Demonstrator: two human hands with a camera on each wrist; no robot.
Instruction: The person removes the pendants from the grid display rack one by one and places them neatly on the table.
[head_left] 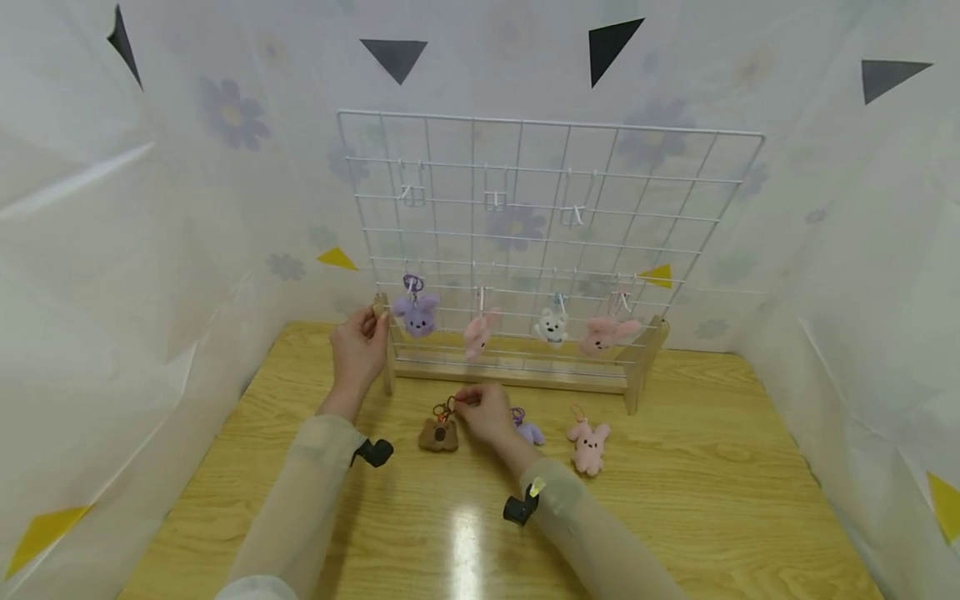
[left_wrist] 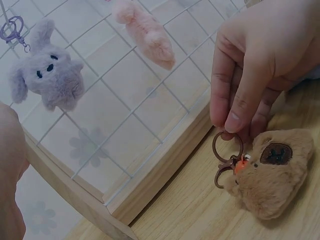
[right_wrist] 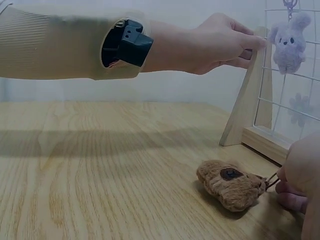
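With thumb and fingers, my right hand (head_left: 486,414) pinches the metal key ring (left_wrist: 214,149) of a brown plush keychain (head_left: 438,437). That plush rests on the wooden table, its dark oval patch (left_wrist: 276,153) facing up and an orange bead (left_wrist: 241,166) by its clasp. My left hand (head_left: 360,348) grips the top of the stand's left wooden post (right_wrist: 246,102). Close beside it, a purple plush keychain (head_left: 417,317) hangs on the white wire grid (head_left: 517,250). Another purple plush (head_left: 532,433) lies on the table, partly hidden behind my right hand.
Along the grid's lower row also hang a pink plush (head_left: 478,335), a white plush (head_left: 553,327) and another pink plush (head_left: 602,336). White hooks (head_left: 495,200) sit higher on the grid. A pink plush keychain (head_left: 589,451) lies on the table (head_left: 712,500) at right.
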